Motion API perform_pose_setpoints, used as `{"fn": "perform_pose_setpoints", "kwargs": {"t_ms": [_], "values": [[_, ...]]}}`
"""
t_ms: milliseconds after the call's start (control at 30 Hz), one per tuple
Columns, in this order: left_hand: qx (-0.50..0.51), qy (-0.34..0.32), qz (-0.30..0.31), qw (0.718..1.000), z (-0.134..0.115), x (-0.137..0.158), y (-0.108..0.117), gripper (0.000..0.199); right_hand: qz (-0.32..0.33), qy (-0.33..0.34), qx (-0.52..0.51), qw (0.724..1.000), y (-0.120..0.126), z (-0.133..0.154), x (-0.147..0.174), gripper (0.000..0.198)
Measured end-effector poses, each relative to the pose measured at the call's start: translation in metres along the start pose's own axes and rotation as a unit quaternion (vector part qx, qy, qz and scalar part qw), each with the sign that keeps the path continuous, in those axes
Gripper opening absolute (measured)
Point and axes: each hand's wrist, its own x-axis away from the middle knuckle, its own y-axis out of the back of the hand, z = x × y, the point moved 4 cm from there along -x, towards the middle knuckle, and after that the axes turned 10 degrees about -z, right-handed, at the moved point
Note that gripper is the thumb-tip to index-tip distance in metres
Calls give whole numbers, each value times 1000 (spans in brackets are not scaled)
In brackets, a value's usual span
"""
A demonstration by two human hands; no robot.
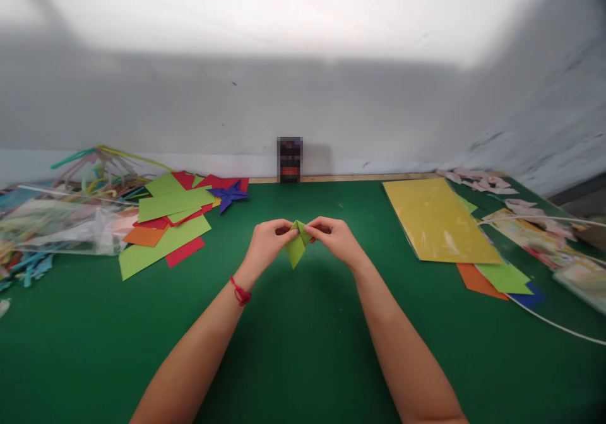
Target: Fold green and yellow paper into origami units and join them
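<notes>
A small piece of folded green paper [295, 250] is held up in the middle of the view, its lower end coming to a point. My left hand [269, 242] pinches its upper left side between thumb and fingers. On the opposite side, my right hand [335, 236] grips the upper right edge in the same way. The fingertips of both hands nearly meet at the top of the paper and partly cover its folds. A red cord bracelet [241, 293] circles my left wrist.
The green tabletop [293, 361] meets a pale wall. Left lie green paper strips [165, 244], a purple folded paper star [230, 195], pipe cleaners [101, 165] and a clear plastic bag [71, 225]. Right lies a yellow paper pack [440, 222] over coloured sheets. A dark blurred object [290, 160] stands behind.
</notes>
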Motion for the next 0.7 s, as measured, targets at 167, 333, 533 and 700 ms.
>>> {"fn": "perform_pose_setpoints", "kwargs": {"t_ms": [167, 333, 533, 700], "values": [[-51, -37, -6, 998, -9, 2, 2, 25, 0, -4, 12, 1000, 1, -1, -1, 21], [-121, -71, -38, 989, -14, 3, 6, 26, 16, -5, 0, 1000, 0, 1, 1, 20], [-117, -95, -45, 988, -19, 1, 6, 27, 43, -10, -15, 999, -3, 3, 2, 22], [-49, -86, 14, 995, -19, -1, 5, 24, 65, -13, -21, 998, -1, 4, 3, 23]]}}
